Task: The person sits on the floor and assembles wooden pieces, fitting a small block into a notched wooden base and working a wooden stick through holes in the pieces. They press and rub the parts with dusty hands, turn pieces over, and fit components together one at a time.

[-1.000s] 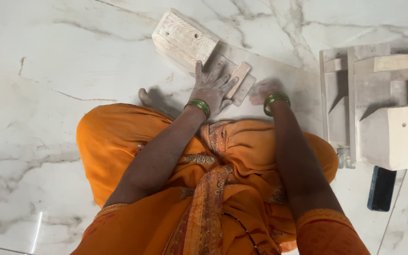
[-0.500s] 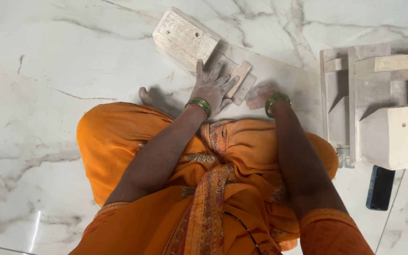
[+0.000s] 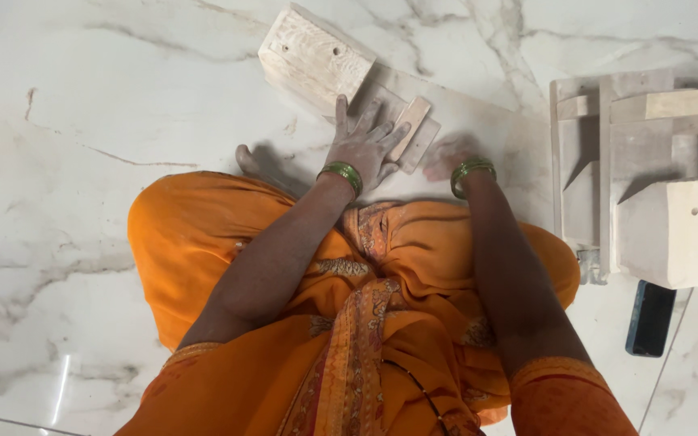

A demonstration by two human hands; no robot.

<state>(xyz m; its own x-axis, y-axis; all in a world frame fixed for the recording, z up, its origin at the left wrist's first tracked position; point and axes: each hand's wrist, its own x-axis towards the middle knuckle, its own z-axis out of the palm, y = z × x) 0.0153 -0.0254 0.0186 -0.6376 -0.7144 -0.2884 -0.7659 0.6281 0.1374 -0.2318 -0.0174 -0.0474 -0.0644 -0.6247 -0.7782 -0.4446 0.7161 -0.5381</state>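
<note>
Sanding or rubbing looks to be the step in hand: the left hand (image 3: pixel 363 145) lies flat, fingers spread, pressing a small wooden strip (image 3: pixel 410 129) onto a thin flat board (image 3: pixel 478 121) that lies on the marble floor (image 3: pixel 107 121). The right hand (image 3: pixel 450 157) sits at about three o'clock from the left, just beside the strip, blurred and pale with dust; whether it is closed on anything I cannot tell. The strip lies at twelve o'clock from the person's lap, touching the board, its far end pointing toward one o'clock. At eleven o'clock from the hands a thick wooden block (image 3: pixel 313 56) with two small holes rests tilted on the board's far corner. The next move, by my judgement, calls for steady downward pressure from the left palm so the strip does not skid while the right hand works. Wood here is pale, raw and matte, with faint grain; the floor is glossy white stone with grey veins. At three o'clock stands a stack of cut wooden parts (image 3: pixel 648 178), blocky and square-edged, and below it, near four o'clock, a dark flat phone (image 3: pixel 650 317). Both wrists wear green bangles; orange cloth (image 3: pixel 397 323) covers the knees.
</note>
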